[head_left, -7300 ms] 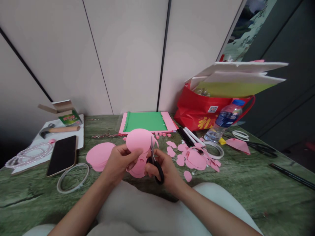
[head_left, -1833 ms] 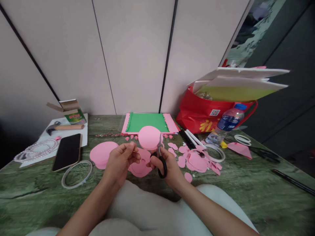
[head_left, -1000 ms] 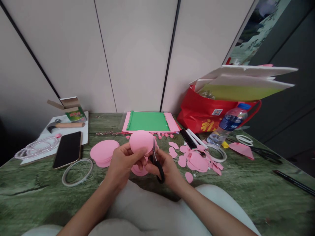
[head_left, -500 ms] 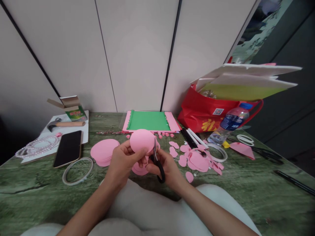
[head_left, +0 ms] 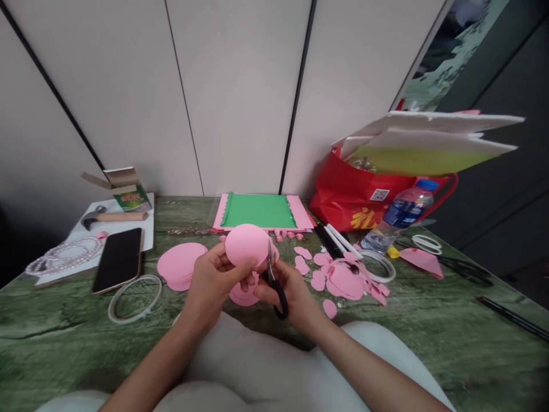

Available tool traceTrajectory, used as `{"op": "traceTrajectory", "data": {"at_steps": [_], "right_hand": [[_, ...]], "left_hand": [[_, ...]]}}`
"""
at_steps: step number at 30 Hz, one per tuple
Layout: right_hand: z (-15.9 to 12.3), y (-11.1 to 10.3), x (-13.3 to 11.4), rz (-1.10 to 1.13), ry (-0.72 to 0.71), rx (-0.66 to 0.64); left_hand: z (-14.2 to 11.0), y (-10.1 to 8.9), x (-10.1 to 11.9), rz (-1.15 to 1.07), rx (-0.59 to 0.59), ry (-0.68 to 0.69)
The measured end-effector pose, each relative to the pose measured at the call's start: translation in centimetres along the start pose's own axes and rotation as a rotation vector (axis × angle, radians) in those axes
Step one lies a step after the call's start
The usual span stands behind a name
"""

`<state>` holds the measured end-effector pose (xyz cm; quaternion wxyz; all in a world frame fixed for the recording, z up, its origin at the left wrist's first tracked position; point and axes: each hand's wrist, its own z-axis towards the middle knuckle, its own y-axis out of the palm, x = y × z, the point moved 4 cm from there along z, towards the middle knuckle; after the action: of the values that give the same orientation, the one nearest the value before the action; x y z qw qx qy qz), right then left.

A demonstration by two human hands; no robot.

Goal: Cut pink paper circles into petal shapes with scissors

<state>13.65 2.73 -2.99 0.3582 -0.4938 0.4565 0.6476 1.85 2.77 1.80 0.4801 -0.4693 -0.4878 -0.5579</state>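
Observation:
Between thumb and fingers, my left hand [head_left: 214, 277] pinches a pink paper circle [head_left: 246, 245] above the table. Black-handled scissors [head_left: 279, 294] are in my right hand [head_left: 295, 292], its fingers wrapped round the handles. The blades point up at the right edge of the circle, where a bit of pink paper shows behind them. Under my hands lie more pink paper rounds [head_left: 243, 296], partly hidden. A stack of pink circles [head_left: 180, 264] rests left of my left hand, and pink offcuts [head_left: 345, 280] are heaped to the right.
A phone [head_left: 118, 260], a tape roll [head_left: 135, 298], a hammer [head_left: 122, 217] and bead strings [head_left: 68, 256] are at left. Green and pink sheets [head_left: 257, 210] lie by the wall. At right stand a red bag [head_left: 343, 194] and a water bottle [head_left: 403, 217], near another tape roll [head_left: 380, 266].
The pink circle has shifted very slightly up and left in my left hand. Both hands and the scissors otherwise stay almost where they were.

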Motion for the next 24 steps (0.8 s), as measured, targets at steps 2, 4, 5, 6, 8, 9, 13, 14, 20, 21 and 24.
{"op": "traceTrajectory", "data": {"at_steps": [2,4,5,6,8,9,13,14,20,21,24], "right_hand": [[-0.01,-0.01,0.03,0.009,-0.001,-0.005],[-0.01,-0.07,0.08,0.012,0.001,-0.005],[-0.02,-0.11,0.1,0.011,0.002,-0.001],[-0.01,-0.16,0.12,0.007,0.004,0.005],[0.01,-0.22,0.17,0.003,0.007,0.016],[0.02,-0.23,0.18,0.003,0.009,0.02],[0.05,-0.25,0.27,0.001,0.024,0.034],[0.04,-0.26,0.29,-0.001,0.028,0.037],[-0.09,-0.3,0.16,-0.032,0.034,0.038],[-0.11,-0.26,0.14,-0.036,0.034,0.034],[-0.16,-0.11,0.16,-0.039,0.022,0.024]], "left_hand": [[-0.04,-0.05,0.05,-0.001,0.006,0.005],[-0.03,-0.09,0.03,-0.005,0.01,0.008],[-0.01,-0.12,0.0,-0.01,0.012,0.01],[0.03,-0.14,-0.05,-0.015,0.014,0.011],[0.13,-0.19,-0.13,-0.022,0.019,0.015],[0.18,-0.21,-0.16,-0.021,0.02,0.017],[0.28,-0.32,-0.16,-0.002,0.022,0.028],[0.29,-0.34,-0.15,0.0,0.023,0.03],[0.19,-0.37,0.01,-0.015,0.043,0.021],[0.18,-0.32,0.01,-0.025,0.042,0.014],[0.14,-0.09,-0.1,-0.073,0.025,-0.007]]}}
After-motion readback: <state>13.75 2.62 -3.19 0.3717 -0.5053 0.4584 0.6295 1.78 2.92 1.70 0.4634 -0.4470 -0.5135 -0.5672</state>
